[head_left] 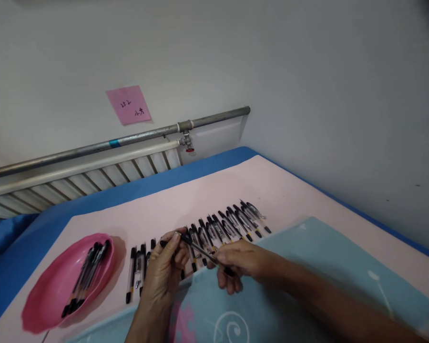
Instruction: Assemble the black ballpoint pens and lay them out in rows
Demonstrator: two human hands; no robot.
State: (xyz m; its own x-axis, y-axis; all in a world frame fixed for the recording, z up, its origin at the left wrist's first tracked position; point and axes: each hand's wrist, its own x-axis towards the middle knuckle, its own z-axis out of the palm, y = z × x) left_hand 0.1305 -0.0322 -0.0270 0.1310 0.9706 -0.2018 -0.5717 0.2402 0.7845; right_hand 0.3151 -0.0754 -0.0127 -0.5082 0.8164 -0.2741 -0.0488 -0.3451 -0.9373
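Observation:
My left hand [164,271] and my right hand [239,264] meet over the pink table cover [289,190]. Both are closed on one black pen [200,251]. The left hand's fingers pinch its upper end; the right hand's fingers grip its lower end. Just behind my hands lies a long row of black pens with clear barrels [232,221], side by side. A few more pens of the row [136,271] show to the left of my left hand.
A pink bowl [46,295] at the left holds several black pens [87,276]. A light blue cloth [307,286] lies under my forearms. A radiator [93,176] and a pipe [128,139] run along the white wall, with a pink sticky note [128,105] above.

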